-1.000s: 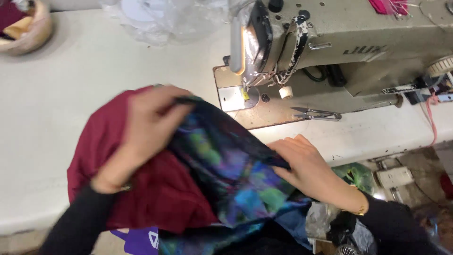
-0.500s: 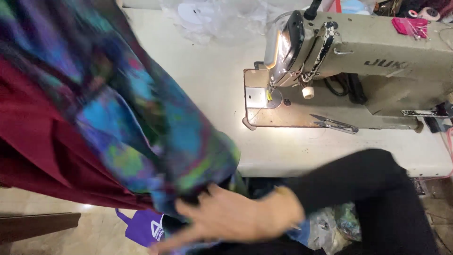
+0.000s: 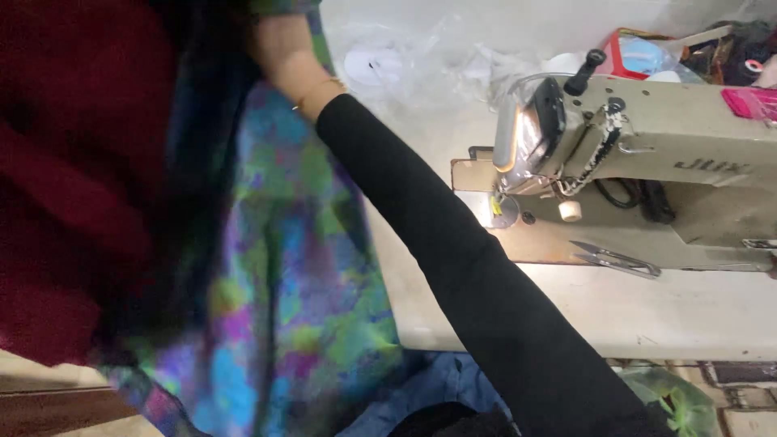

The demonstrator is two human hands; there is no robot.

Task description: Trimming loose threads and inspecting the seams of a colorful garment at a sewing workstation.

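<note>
The multicoloured printed fabric (image 3: 283, 283), patterned in blue, green, purple and pink blotches and backed by a dark red fabric (image 3: 73, 178), hangs blurred across the left of the view, in front of the edge of the white table (image 3: 647, 316). The right hand (image 3: 279, 48), on a black sleeve (image 3: 453, 267), reaches up into the fabric's upper part; its fingers are hidden, so the grip cannot be determined. The left hand is out of view, and the sewing machine (image 3: 647, 162) stands on the table, well apart from the fabric.

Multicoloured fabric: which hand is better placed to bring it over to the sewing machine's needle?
Right, probably. The right hand is raised at the top of the multicoloured fabric, its fingers hidden in the folds, and the sewing machine stands on that side. The left hand is out of view.
</note>
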